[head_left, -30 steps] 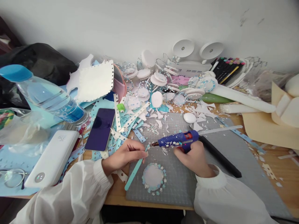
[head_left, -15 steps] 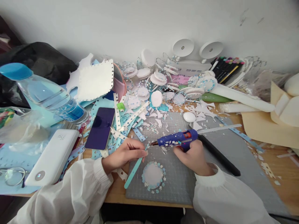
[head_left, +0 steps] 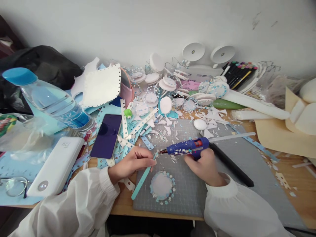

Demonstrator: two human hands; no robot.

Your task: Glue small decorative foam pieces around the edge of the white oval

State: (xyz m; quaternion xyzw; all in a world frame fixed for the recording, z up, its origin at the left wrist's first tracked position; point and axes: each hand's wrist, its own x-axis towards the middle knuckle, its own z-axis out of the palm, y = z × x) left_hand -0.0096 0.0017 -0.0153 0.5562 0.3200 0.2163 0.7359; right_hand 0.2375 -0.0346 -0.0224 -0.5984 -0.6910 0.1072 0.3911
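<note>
My left hand (head_left: 135, 163) pinches a thin teal strip (head_left: 142, 184) between thumb and fingers; its lower end points toward the table's front edge. My right hand (head_left: 204, 165) is wrapped around the handle of a blue hot glue gun (head_left: 185, 147), which is spotted with small stuck-on bits. The gun's dark nozzle points left and is close to the strip's upper tip; whether they touch I cannot tell. Below, on the grey cutting mat (head_left: 187, 197), lies a white disc (head_left: 161, 186) ringed with small blue and white flower-like pieces.
To the left are a phone (head_left: 106, 135), a white power bank (head_left: 55, 168), glasses (head_left: 16, 187) and a water bottle (head_left: 54, 102). A black-handled knife (head_left: 232, 164) lies right of my right hand. Paper scraps and decorated discs (head_left: 150, 97) crowd the back, near a pen holder (head_left: 239, 74).
The camera view has shifted very slightly. Both hands, the strip and the glue gun hold nearly the same positions.
</note>
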